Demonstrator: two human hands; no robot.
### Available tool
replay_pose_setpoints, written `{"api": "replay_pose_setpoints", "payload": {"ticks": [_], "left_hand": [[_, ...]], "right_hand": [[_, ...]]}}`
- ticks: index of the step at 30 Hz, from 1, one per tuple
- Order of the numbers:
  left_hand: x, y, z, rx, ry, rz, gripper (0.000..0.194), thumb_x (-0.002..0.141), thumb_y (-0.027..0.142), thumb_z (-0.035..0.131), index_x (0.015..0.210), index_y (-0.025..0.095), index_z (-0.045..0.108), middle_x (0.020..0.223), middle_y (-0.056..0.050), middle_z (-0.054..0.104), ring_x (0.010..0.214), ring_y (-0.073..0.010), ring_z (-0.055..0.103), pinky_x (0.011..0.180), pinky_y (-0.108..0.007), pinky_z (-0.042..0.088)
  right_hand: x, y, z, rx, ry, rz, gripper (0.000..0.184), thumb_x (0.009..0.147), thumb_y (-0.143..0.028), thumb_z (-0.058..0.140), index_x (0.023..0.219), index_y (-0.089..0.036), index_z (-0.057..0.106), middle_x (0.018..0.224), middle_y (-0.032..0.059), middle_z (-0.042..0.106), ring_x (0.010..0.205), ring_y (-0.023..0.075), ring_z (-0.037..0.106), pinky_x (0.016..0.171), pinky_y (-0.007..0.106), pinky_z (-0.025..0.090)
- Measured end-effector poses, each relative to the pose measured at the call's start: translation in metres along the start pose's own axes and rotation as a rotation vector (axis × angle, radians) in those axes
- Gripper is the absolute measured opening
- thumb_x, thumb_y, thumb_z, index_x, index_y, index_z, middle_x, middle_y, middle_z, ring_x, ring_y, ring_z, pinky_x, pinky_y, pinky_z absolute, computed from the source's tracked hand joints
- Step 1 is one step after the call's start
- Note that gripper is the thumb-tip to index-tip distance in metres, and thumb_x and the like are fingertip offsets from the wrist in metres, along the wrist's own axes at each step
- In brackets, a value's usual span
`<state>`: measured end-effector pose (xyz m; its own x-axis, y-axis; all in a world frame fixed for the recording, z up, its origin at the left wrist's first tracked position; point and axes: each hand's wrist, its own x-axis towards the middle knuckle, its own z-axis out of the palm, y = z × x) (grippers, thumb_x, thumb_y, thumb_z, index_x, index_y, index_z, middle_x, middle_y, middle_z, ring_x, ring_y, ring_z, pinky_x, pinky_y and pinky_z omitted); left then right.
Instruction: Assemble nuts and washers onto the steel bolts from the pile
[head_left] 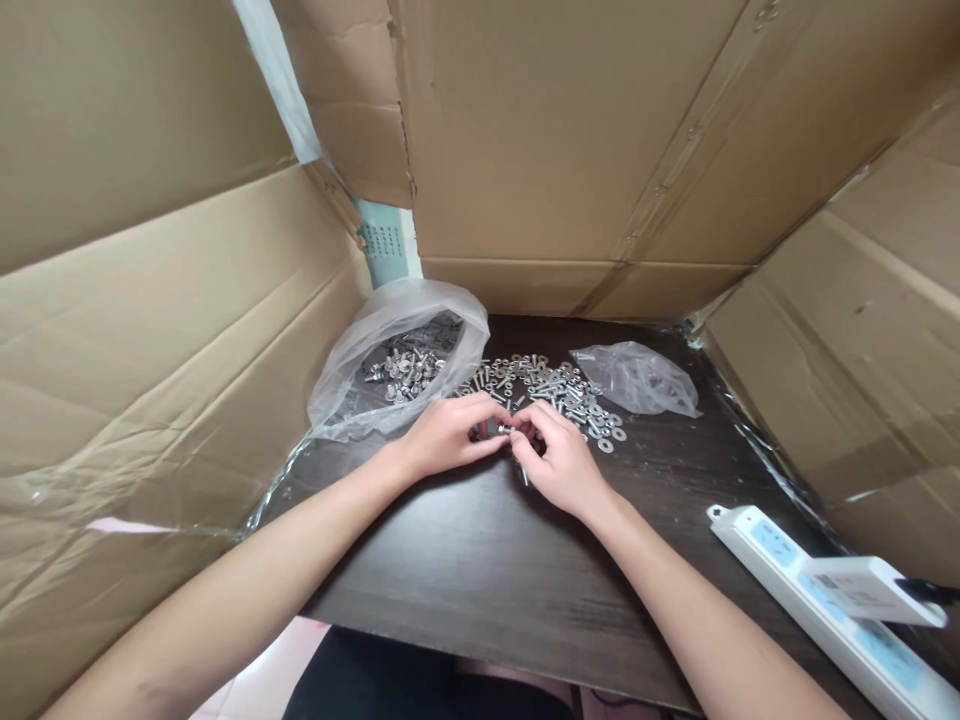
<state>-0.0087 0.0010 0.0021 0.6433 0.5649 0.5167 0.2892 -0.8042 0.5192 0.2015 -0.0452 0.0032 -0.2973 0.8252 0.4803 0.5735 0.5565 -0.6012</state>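
Note:
My left hand (pixel 450 436) is closed, thumb and fingers pinching a small metal bolt (pixel 504 430). The fingertips of my right hand (pixel 556 460) meet it at the bolt's right end and are also closed on it; whether a nut or washer sits there is too small to tell. A second bolt (pixel 524 477) shows below my right fingers, pointing down toward the table; what keeps it there is hidden. Just beyond both hands spreads a loose pile of bolts, nuts and flat washers (pixel 574 395), partly covered by my fingers.
A clear plastic bag (pixel 330 405) lies open at back left, with assembled-looking fasteners (pixel 412 374) inside. Another crumpled clear bag (pixel 637 378) lies at back right. A white power strip (pixel 757 540) with a plugged-in adapter (pixel 862 590) is at right. Cardboard walls (pixel 570 150) enclose the dark table (pixel 465 560).

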Motion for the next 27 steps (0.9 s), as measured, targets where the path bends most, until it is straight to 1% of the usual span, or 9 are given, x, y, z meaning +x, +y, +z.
{"api": "replay_pose_setpoints", "payload": {"ticks": [10, 15, 22, 27], "left_hand": [[0.0002, -0.0005, -0.0004, 0.016, -0.024, -0.011, 0.017, 0.099, 0.03, 0.065, 0.111, 0.019, 0.07, 0.1, -0.003, 0.072, 0.074, -0.0122, 0.066, 0.071, -0.023, 0.051], [0.0003, -0.0014, 0.0003, -0.002, -0.011, -0.01, 0.016, 0.097, 0.028, 0.066, 0.11, 0.019, 0.07, 0.099, -0.003, 0.071, 0.074, -0.0119, 0.065, 0.07, -0.024, 0.05], [0.0004, -0.0003, 0.0012, -0.066, 0.014, -0.062, 0.016, 0.094, 0.027, 0.069, 0.108, 0.018, 0.071, 0.096, -0.003, 0.071, 0.072, -0.0116, 0.064, 0.067, -0.022, 0.051], [0.0011, 0.0006, 0.0013, -0.076, 0.017, -0.069, 0.016, 0.094, 0.025, 0.069, 0.107, 0.018, 0.072, 0.097, -0.003, 0.072, 0.072, -0.0117, 0.065, 0.068, -0.023, 0.051]], "right_hand": [[0.0007, -0.0012, 0.0001, 0.021, 0.007, -0.009, 0.008, 0.096, -0.017, 0.052, 0.091, -0.02, 0.058, 0.085, 0.0028, 0.058, 0.075, 0.0194, 0.058, 0.069, 0.032, 0.045], [0.0003, -0.0005, 0.0008, 0.024, 0.009, -0.009, 0.007, 0.095, -0.017, 0.053, 0.092, -0.02, 0.058, 0.086, 0.0032, 0.058, 0.076, 0.0195, 0.058, 0.069, 0.032, 0.045], [0.0001, -0.0001, 0.0009, 0.046, 0.009, -0.011, 0.006, 0.095, -0.017, 0.053, 0.092, -0.02, 0.058, 0.087, 0.0038, 0.058, 0.074, 0.0191, 0.058, 0.066, 0.032, 0.045], [0.0005, 0.0005, 0.0014, 0.044, 0.012, -0.005, 0.006, 0.095, -0.018, 0.054, 0.092, -0.02, 0.058, 0.086, 0.0036, 0.058, 0.074, 0.0195, 0.058, 0.066, 0.032, 0.045]]}}
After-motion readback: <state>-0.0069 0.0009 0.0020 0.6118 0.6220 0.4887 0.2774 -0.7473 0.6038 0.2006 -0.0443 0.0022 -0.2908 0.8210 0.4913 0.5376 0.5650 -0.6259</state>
